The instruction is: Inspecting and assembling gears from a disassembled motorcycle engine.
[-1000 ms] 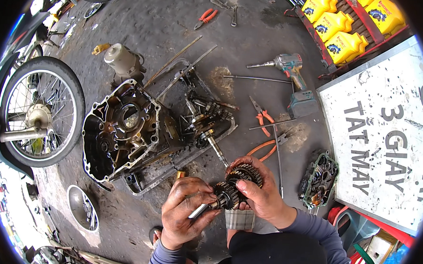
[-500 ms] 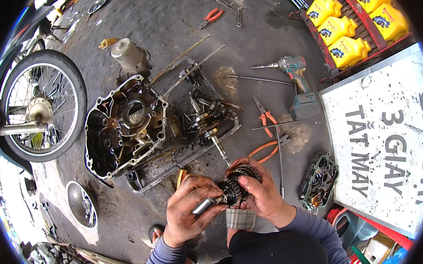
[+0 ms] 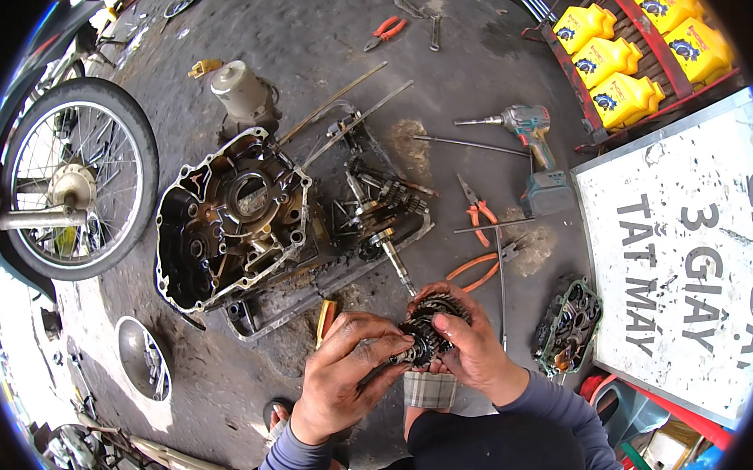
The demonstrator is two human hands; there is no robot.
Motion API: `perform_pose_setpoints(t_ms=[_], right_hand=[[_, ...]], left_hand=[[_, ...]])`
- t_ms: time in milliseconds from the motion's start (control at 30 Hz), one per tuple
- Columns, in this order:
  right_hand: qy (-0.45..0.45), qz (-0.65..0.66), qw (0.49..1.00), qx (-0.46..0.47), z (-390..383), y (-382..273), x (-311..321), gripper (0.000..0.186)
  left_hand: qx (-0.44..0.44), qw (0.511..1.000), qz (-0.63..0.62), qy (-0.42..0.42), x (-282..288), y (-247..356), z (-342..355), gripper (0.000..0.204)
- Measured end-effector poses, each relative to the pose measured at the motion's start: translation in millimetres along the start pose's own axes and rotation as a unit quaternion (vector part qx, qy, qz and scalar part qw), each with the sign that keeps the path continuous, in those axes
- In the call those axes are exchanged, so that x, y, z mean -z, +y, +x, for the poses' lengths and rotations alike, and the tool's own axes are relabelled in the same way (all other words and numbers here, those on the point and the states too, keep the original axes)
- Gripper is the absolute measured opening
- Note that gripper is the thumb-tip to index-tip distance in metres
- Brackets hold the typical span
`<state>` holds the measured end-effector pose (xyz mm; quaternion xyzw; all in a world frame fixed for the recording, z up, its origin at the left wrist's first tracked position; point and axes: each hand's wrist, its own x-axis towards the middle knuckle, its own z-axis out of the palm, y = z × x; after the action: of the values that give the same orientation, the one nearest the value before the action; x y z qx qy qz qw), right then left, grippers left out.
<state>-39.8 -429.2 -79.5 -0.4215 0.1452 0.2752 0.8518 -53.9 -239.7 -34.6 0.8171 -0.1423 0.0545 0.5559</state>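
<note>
My right hand (image 3: 483, 349) clasping a dark, toothed metal gear cluster (image 3: 426, 338), my left hand (image 3: 341, 371) pinching its end, an oily, hollow metal engine casing (image 3: 221, 237) lying beyond.

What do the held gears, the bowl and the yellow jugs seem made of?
Gears: probably steel, dark and oily, with metallic glints. Bowl: perhaps metal, smooth grey with a soft sheen. Yellow jugs: apparently glossy plastic, with rounded, moulded shapes.

Daylight, bright; ground (image 3: 20, 335) beyond the spoked motorcycle wheel (image 3: 74, 187) blown out white. Fisheye rim black, blue-fringed at left. Gear cluster (image 3: 422, 334) dark, its teeth indistinct
</note>
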Motion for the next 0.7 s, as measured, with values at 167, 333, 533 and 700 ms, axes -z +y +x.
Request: perform_pose_setpoints(t_ms=[167, 333, 533, 700], right_hand=[[-0.003, -0.012, 1.000, -0.011, -2, 0, 3, 0.043], [0.006, -0.028, 0.999, -0.016, -5, 3, 7, 0.041], [0.046, 0.003, 0.997, -0.068, -9, 13, 24, 0.033], [0.087, 0.026, 0.994, -0.066, -7, 28, 38, 0.028]], left_hand=[[0.041, 0.998, -0.030, -0.039, 3, -3, -3, 0.040], [0.045, 0.998, -0.023, -0.026, -3, -10, -8, 0.039], [0.079, 0.995, -0.057, -0.018, -26, -35, -26, 0.037], [0.102, 0.993, -0.057, -0.029, -40, -50, -30, 0.036]])
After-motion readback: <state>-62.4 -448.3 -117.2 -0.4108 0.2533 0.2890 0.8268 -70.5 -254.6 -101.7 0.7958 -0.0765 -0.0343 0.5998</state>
